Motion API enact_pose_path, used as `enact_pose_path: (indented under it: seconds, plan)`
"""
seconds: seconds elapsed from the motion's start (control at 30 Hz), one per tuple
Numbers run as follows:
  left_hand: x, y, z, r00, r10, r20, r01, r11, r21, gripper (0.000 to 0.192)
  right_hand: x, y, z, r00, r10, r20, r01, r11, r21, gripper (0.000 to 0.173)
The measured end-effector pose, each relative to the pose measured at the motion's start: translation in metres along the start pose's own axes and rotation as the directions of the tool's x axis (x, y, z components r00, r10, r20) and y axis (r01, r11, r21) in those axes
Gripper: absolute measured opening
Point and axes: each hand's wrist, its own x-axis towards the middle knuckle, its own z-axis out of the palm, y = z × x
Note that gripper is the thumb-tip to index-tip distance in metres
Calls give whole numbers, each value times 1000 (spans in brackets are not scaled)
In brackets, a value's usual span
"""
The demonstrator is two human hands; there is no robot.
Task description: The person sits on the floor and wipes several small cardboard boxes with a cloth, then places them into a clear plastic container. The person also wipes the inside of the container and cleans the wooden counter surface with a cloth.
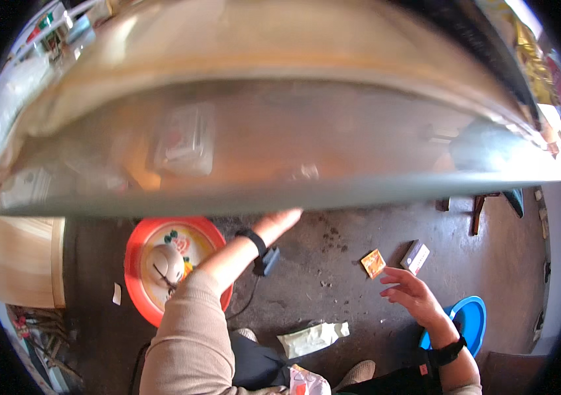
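Note:
A wide glass-like panel or tabletop (pixel 270 192) spans the view in front of me, blurred and close to the camera. My left hand (pixel 283 221) reaches up to its lower edge; the fingertips are hidden there, so its grip is unclear. A black band circles that wrist. Lower right, my right hand (pixel 406 291) hangs in the air above the floor with its fingers apart and nothing held. Near its fingertips, on the dark floor, lie an orange packet (pixel 373 263) and a small dark-and-white box (pixel 415 256). Through the panel a clear plastic container (pixel 186 140) shows.
A red-rimmed basin (pixel 134 276) with a flower pattern holds a rounded white object (pixel 165 264). A blue plastic basin (pixel 478 316) stands beside my right forearm. A pale crumpled wrapper (pixel 312 339) lies near my feet. Wooden furniture (pixel 19 259) is at the left.

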Motion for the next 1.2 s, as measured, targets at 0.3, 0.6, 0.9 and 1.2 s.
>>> enact_pose_path:
  seconds: [0.3, 0.6, 0.9, 1.2]
  plan:
    - [-68, -104, -67, 903, -430, -18, 416, 883, -217, 11, 5, 43, -57, 994, -77, -73, 73, 996, -48, 31]
    - [-118, -156, -81, 516, -770, 375, 660, 78, -748, 20, -122, 175, -207, 616, 39, -787, 220, 951, 219, 30]
    - [-88, -157, -74, 816, -427, 388, 527, 826, -200, 33, -222, 346, -216, 351, 180, -919, -640, 763, -95, 60]
    - [28, -47, -73, 865, -286, 412, 490, 656, -574, 39, -206, 391, -221, 160, 472, -867, -797, 580, 169, 110]
